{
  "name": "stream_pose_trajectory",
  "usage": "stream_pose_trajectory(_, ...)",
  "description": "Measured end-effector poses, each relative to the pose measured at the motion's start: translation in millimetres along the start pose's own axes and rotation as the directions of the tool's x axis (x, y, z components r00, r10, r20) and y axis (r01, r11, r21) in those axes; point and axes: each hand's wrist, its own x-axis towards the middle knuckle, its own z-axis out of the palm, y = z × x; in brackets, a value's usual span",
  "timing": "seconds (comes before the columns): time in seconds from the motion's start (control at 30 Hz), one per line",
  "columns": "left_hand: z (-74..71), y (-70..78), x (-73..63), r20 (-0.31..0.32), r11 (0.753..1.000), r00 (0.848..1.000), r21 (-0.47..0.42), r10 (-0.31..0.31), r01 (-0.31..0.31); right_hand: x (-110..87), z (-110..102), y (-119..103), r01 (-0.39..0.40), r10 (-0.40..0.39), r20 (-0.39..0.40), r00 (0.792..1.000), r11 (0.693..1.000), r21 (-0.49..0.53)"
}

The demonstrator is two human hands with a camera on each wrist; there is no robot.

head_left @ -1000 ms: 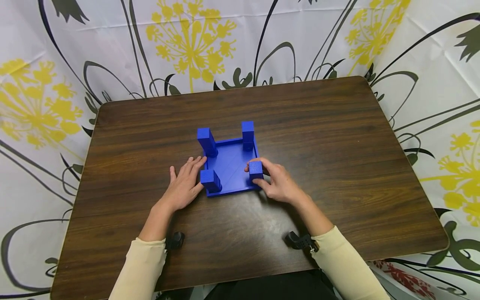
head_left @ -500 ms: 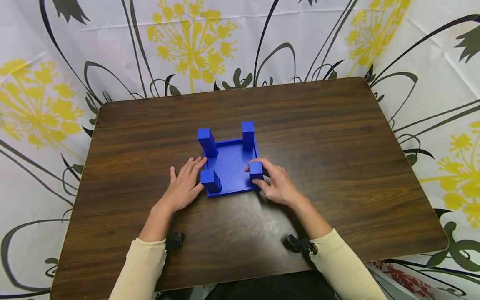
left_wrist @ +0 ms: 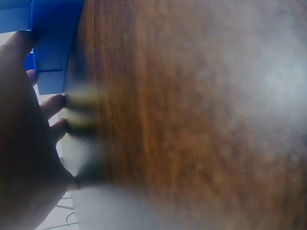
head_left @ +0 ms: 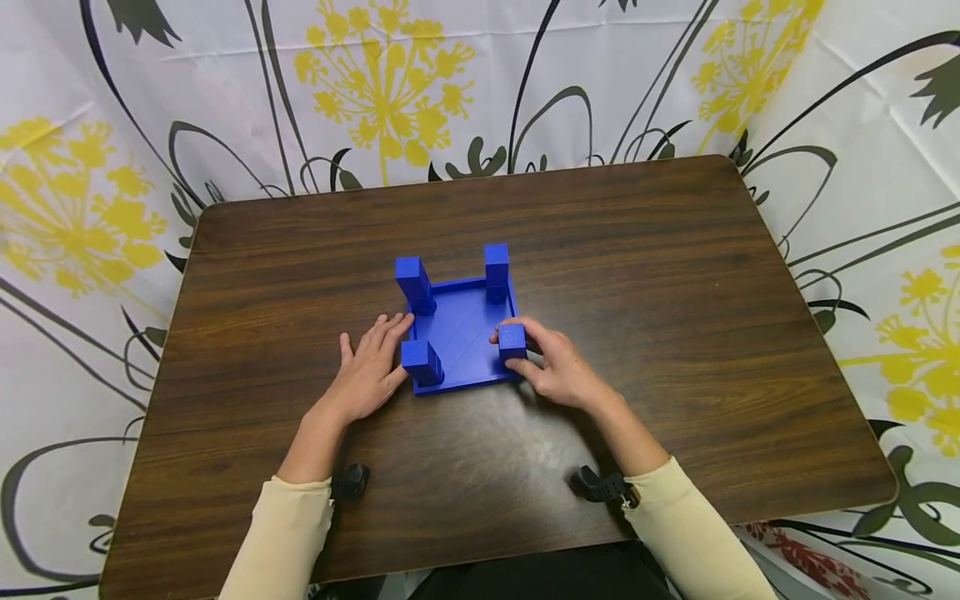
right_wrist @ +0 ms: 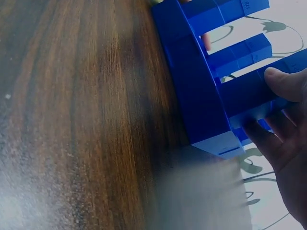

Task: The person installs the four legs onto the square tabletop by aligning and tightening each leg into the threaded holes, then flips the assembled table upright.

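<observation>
In the head view a shallow blue square tray (head_left: 467, 337) lies mid-table, with an upright blue square post at each corner. My right hand (head_left: 561, 367) grips the near-right post (head_left: 512, 340) between thumb and fingers; the right wrist view shows the thumb on one side of this post (right_wrist: 247, 93). Spread flat, my left hand (head_left: 363, 375) rests on the table, its fingertips and thumb at the tray's left wall beside the near-left post (head_left: 418, 358). Farther back stand the far-left post (head_left: 412, 282) and far-right post (head_left: 496, 268).
The brown wood-grain table (head_left: 675, 317) stretches around the tray on all sides. Behind and beside it hangs a white curtain (head_left: 480, 75) with yellow and dark plant prints. Black straps circle both wrists, below cream sleeves (head_left: 288, 525).
</observation>
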Motion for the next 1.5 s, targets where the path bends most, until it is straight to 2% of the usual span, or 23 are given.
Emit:
stream_pose_trajectory(0.13, -0.2, -1.6, 0.5, -0.006, 1.000, 1.000, 0.000, 0.009, -0.009, 1.7, -2.4, -9.4, -0.003, 0.003, 0.007, 1.000, 1.000, 0.007)
stream_pose_trajectory(0.37, -0.3, -1.0, -0.5, -0.010, 1.000, 1.000, -0.004, 0.013, -0.013, 0.7, -3.4, 19.8, -0.037, 0.037, 0.028, 0.999, 0.999, 0.026)
stream_pose_trajectory(0.57, 0.8, -0.6, 0.0, -0.009, 1.000, 1.000, -0.006, 0.011, -0.011, 0.3, -17.3, 20.3, -0.076, 0.087, 0.102, 0.991, 0.991, -0.107)
stream_pose_trajectory(0.63, 1.1, -0.7, 0.1, -0.014, 1.000, 1.000, -0.011, 0.010, -0.011, 1.3, -23.3, 18.6, -0.084, 0.098, 0.117, 0.988, 0.989, -0.122)
stream_pose_trajectory(0.7, 1.4, -0.9, 0.3, -0.022, 1.000, 1.000, -0.017, 0.010, -0.011, 3.2, -28.4, 17.8, -0.107, 0.119, 0.101, 0.988, 0.987, -0.119)
stream_pose_trajectory(0.8, 1.7, -1.3, 0.3, -0.031, 1.000, 0.999, -0.027, 0.012, -0.013, 6.9, -33.8, 18.7, -0.171, 0.176, 0.024, 0.984, 0.976, -0.132)
stream_pose_trajectory(0.9, 1.3, -1.2, 0.4, -0.035, 1.000, 0.999, -0.028, 0.007, -0.008, 12.0, -36.2, 22.1, -0.263, 0.257, -0.055, 0.965, 0.951, -0.161)
stream_pose_trajectory(1.1, -2.7, 0.8, 0.8, -0.032, 0.999, 0.999, -0.045, -0.024, 0.022, 27.7, -37.2, 32.2, -0.396, 0.376, -0.126, 0.918, 0.890, -0.225)
stream_pose_trajectory(1.27, -3.8, 4.0, 1.4, -0.059, 0.997, 0.996, -0.055, -0.063, 0.060, 40.9, -36.9, 38.1, -0.464, 0.444, -0.135, 0.886, 0.840, -0.283)
stream_pose_trajectory(1.5, -3.7, 9.7, 6.4, -0.177, 0.997, 0.982, -0.017, -0.071, 0.069, 53.9, -30.1, 40.3, -0.533, 0.531, -0.110, 0.840, 0.772, -0.345)
